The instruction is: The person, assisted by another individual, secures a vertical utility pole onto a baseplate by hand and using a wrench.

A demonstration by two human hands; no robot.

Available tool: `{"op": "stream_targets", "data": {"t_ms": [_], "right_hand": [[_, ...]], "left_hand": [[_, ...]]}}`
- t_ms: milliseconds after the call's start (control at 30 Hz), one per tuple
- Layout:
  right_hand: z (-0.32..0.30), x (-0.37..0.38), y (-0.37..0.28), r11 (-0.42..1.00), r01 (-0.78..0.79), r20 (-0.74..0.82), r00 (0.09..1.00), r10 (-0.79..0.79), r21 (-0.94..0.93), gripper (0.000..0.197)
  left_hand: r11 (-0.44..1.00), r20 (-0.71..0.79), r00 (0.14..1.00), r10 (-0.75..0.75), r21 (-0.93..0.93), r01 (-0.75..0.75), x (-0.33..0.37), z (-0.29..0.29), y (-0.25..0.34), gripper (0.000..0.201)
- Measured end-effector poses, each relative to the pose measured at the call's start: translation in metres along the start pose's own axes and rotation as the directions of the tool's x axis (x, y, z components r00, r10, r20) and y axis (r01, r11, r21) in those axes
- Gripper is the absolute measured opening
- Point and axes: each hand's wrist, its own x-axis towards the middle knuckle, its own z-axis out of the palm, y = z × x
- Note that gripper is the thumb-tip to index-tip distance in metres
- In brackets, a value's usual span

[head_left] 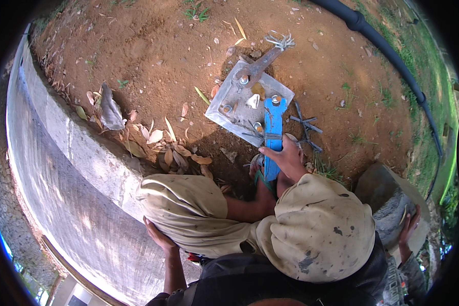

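Observation:
My right hand (289, 157) grips the near end of a blue flat spanner (273, 125), thumb on top. Its notched far end sits at a bolt (276, 100) on a square concrete block (222, 121) set in the soil. Wire is wound around the blue bar, close to another bolt (258, 127). A rusty spanner (261, 64), with frayed strands at its far end, lies at a third bolt (244, 79). One more bolt (227, 108) stands at the block's left corner. My left hand (159, 235) is beside my left thigh against the concrete ledge, fingers stretched out.
A long concrete ledge (81, 168) curves along the left. Dry leaves (176, 155) lie beside it. Thin grey sticks (307, 126) lie right of the block. A black pipe (392, 61) crosses the upper right. Another person's hand (409, 224) rests by a large stone (385, 196).

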Motion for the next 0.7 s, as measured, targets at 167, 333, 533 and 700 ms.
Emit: {"op": "stream_targets", "data": {"t_ms": [167,333,533,700], "right_hand": [[-0.052,0.016,-0.004,0.912,0.083,0.123,0.992,-0.036,-0.401,0.053],[-0.123,0.067,-0.066,0.549,0.207,0.156,0.978,-0.14,-0.81,0.053],[-0.126,0.128,-0.089,0.085,0.32,0.227,0.813,-0.536,-0.944,0.047],[-0.143,0.087,-0.077,0.346,0.109,0.02,0.968,-0.25,-0.932,0.05]], "left_hand": [[0.999,0.01,0.999,-0.032,-0.04,0.032,0.001,-0.001,0.003,0.062],[0.993,-0.021,0.999,-0.031,-0.116,0.029,0.001,-0.001,0.011,0.063],[0.973,0.01,0.989,-0.148,-0.176,0.147,0.004,-0.002,0.02,0.064],[0.983,0.043,0.995,-0.09,-0.154,0.096,0.011,0.003,0.023,0.062]]}}
